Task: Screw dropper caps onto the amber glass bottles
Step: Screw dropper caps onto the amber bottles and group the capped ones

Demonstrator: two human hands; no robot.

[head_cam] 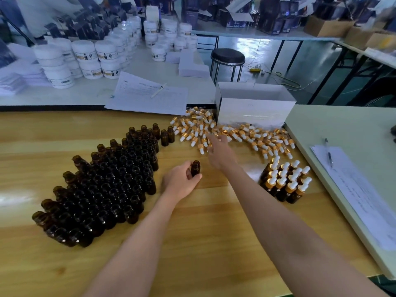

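Bottle (pixel 195 168) of brown glass, its top open, is held upright by the curled fingers of the left hand (pixel 182 182) near the middle of the wooden table (pixel 214 228), while the right hand (pixel 219 154) reaches out with fingers stretched, holding nothing, at the edge of the pile of dropper caps (pixel 246 133).

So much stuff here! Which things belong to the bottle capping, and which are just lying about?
In the job: amber bottle in the left hand; right hand reaching to the dropper caps pile; uncapped bottles; capped bottles.
Lying about: white jars, paper sheets with pens, stool, dark boxes.
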